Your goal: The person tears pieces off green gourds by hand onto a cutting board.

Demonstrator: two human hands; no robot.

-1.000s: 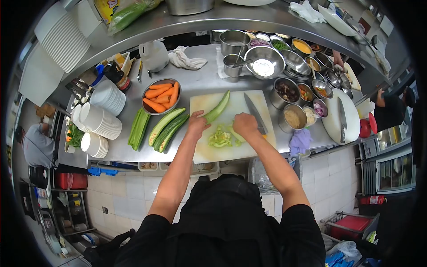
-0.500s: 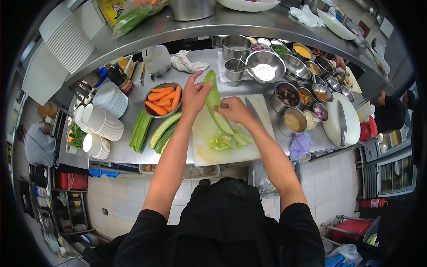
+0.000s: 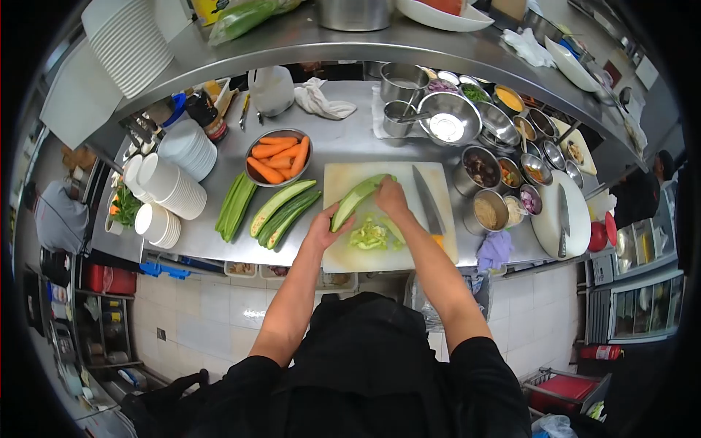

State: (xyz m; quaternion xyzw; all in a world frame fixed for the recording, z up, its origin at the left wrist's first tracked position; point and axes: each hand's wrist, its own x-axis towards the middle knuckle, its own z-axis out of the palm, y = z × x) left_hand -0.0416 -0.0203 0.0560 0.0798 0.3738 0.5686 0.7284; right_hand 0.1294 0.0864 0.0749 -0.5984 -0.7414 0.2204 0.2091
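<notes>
A long green vegetable half (image 3: 358,197), like a cucumber or zucchini, slants over the white cutting board (image 3: 442,252). My left hand (image 3: 323,228) grips its lower left end. Closed around its upper right end is my right hand (image 3: 391,198), with the fingertips partly hidden. Soft pale-green scraps (image 3: 369,236) lie in a heap on the board below it. To the right of my right hand, a knife (image 3: 429,201) rests flat on the board, its yellow handle partly behind my forearm. More halved green vegetables (image 3: 286,212) lie left of the board.
A steel bowl of carrots (image 3: 279,157) stands behind the vegetable halves. Stacked white bowls (image 3: 171,186) line the left. Several steel bowls and pots, including a large bowl (image 3: 447,123), crowd the right. A steel shelf (image 3: 328,45) spans overhead.
The vegetable half has turned and come down closer to the board. My left hand moved from its top end to its lower end; my right hand now grips the upper end.
</notes>
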